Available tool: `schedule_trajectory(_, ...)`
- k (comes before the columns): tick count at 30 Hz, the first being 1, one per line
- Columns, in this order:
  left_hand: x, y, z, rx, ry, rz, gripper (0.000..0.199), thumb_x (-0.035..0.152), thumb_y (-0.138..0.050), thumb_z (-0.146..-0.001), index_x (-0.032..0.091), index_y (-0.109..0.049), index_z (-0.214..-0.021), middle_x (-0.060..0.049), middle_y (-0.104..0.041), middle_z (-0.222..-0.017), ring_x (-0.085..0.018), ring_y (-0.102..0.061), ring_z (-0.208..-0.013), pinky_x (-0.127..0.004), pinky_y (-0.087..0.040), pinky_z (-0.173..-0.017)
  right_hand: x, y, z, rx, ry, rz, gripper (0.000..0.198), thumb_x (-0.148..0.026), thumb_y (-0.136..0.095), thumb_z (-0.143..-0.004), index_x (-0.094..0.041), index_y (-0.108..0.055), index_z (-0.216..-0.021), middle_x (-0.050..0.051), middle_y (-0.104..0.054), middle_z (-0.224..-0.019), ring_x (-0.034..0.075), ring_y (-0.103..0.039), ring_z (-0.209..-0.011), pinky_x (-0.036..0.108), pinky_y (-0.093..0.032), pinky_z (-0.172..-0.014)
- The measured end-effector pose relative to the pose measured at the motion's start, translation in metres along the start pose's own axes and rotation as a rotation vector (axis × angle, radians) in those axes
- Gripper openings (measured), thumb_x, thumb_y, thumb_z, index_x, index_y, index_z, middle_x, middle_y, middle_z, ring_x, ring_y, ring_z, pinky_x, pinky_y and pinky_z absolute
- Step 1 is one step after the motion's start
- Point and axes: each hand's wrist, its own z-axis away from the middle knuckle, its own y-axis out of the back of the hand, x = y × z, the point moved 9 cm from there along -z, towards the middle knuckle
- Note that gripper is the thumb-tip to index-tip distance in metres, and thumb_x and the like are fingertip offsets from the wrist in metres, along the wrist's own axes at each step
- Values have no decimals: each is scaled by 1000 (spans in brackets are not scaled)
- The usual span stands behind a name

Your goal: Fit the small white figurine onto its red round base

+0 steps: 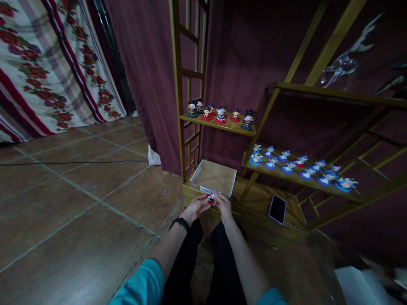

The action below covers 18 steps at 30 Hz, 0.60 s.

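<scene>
Between my two hands is a small figurine (pixel 210 198) with a red base and a white and dark body. My left hand (pixel 197 206) grips it from the left, fingers closed round the red base. On the other side, the fingers of my right hand (pixel 223 205) are closed on its upper part. Both hands are just in front of a shallow open cardboard box (pixel 213 176), which rests on the low wooden ledge. Fingers cover part of the figurine, so its details are hard to make out.
Several figurines on red and dark bases stand on the upper shelf (pixel 219 123). The lower right shelf (pixel 305 183) bears several more, mostly with blue bases. A tablet or phone (pixel 277 209) lies on the ledge at right. A glass deer ornament (pixel 343 65) stands above.
</scene>
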Motion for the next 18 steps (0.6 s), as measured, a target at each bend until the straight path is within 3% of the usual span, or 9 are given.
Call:
schedule_trajectory(10, -2, 0, 2, 16, 13, 0, 18, 13, -64, -72, 13, -62, -89, -6, -68, -81, -10, -63, -65, -23, -50, -71, 3, 0, -1, -13, -15, -112, 38, -43, -72, -51, -15, -68, -77, -3, -57, -52, 8, -46, -43, 24, -44, -47)
schedule_trajectory(18, -4, -2, 1, -6, 39, 31, 15, 13, -60, -75, 11, -61, -89, -8, -68, -80, -12, -65, -67, -25, -51, -70, 2, -2, 0, -19, 22, -52, 36, -43, -69, -57, -16, -68, -81, -2, -59, -59, 8, -49, -47, 23, -44, -49)
